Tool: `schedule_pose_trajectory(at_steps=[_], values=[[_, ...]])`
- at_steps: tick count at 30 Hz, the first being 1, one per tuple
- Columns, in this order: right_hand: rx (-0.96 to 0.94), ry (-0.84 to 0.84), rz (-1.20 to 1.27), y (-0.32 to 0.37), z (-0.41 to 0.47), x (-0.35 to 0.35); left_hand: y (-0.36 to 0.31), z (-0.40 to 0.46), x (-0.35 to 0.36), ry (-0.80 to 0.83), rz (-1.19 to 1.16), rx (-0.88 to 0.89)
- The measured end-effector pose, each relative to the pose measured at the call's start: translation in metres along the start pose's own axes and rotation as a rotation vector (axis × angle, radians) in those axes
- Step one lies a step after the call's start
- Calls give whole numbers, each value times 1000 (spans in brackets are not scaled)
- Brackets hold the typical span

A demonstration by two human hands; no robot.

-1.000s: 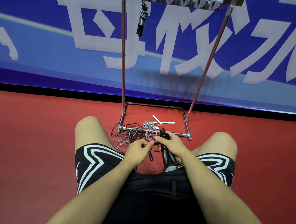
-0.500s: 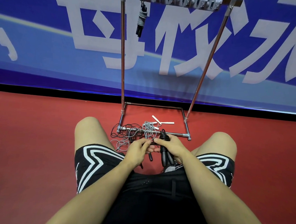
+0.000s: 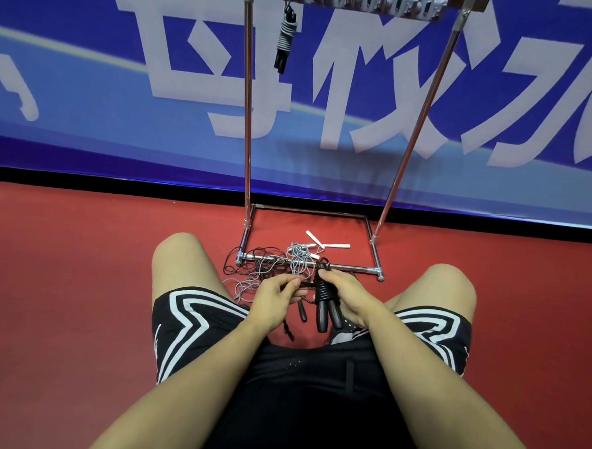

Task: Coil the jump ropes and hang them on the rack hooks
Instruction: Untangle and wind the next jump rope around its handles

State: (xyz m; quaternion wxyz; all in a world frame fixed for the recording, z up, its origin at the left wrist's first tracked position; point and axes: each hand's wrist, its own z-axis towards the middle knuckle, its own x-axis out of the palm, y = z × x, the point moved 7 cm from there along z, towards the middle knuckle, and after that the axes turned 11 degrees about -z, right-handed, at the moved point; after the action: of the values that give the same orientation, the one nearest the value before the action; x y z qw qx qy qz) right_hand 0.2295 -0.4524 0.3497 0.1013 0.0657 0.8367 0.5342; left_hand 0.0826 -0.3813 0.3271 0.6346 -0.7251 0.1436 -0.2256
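I crouch on the red floor in front of a metal rack (image 3: 246,125). My right hand (image 3: 347,297) grips a black jump rope bundle (image 3: 322,299), its cord wound round the two black handles that point toward me. My left hand (image 3: 275,300) pinches the loose black cord end beside that bundle. A coiled grey rope with black handles (image 3: 285,36) hangs from the leftmost hook of the grey hook strip (image 3: 366,1) on the top bar. A tangle of grey and black ropes (image 3: 268,265) lies over the rack's front base bar, with white handles (image 3: 324,243) behind it.
A blue banner with large white characters (image 3: 89,93) stands right behind the rack. My bare knees (image 3: 179,263) flank the rope pile on both sides. Another black handle (image 3: 302,312) dangles below my left hand. Red floor spreads left and right.
My left hand has drawn slightly closer to the right hand along the cord. The bundle's handles show more clearly below my right hand. The rack and the pile have not moved.
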Motion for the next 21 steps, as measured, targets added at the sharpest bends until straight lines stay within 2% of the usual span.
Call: schedule_pose_trajectory(at_steps=[5, 9, 13, 17, 21], values=[[-93, -22, -171, 1, -1, 0, 0, -2, 0, 27, -44, -4], [-104, 3, -99, 1, -3, 4, 0, -5, 4, 56, -65, -29], [-162, -23, -224, 7, -2, 6, 1, -5, 10, 94, -135, -88], [-104, -43, -252, 0, 6, 5, 3, -9, 18, 110, -178, -167], [-82, -33, -223, -7, 13, 7, 7, -7, 13, 54, -92, -216]])
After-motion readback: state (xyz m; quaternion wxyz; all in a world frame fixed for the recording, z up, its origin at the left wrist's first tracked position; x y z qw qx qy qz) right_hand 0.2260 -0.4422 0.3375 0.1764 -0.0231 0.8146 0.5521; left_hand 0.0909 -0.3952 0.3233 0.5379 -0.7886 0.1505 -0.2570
